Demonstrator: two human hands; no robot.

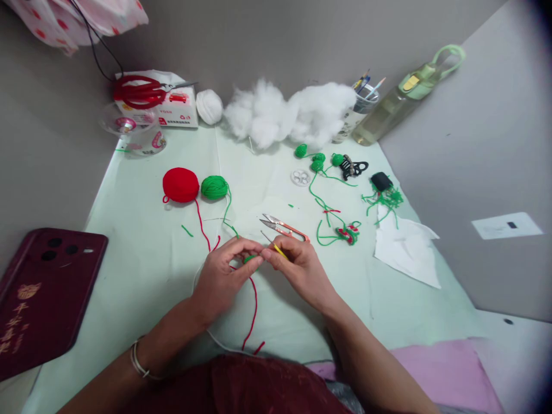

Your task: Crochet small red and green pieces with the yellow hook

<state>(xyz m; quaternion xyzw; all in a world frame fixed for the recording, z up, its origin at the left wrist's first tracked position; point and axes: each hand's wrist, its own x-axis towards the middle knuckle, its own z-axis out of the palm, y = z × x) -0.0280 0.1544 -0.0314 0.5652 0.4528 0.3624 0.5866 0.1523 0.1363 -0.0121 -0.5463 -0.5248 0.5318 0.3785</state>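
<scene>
My left hand (228, 276) is closed around a small piece of green crochet work (249, 259), mostly covered by the fingers. Between the thumb and fingers of my right hand (302, 270) is a crochet hook (280, 250) with a yellow handle, its thin metal tip pointing up and left. The fingertips of both hands meet at the green piece. Green yarn runs from my left hand to a green yarn ball (214, 187). Red yarn (255, 305) trails below the hands, and a red yarn ball (180, 185) lies left of the green one. Just beyond my right hand lie orange-handled thread snips (287, 227).
White stuffing (263, 115) and a white yarn ball (209, 107) line the back. Red scissors (140, 92) rest by a box. Small green crocheted pieces (318, 163), a hair clip (354, 167) and white paper (407, 247) lie right. A bottle (399, 100) and phone (52, 293) flank them.
</scene>
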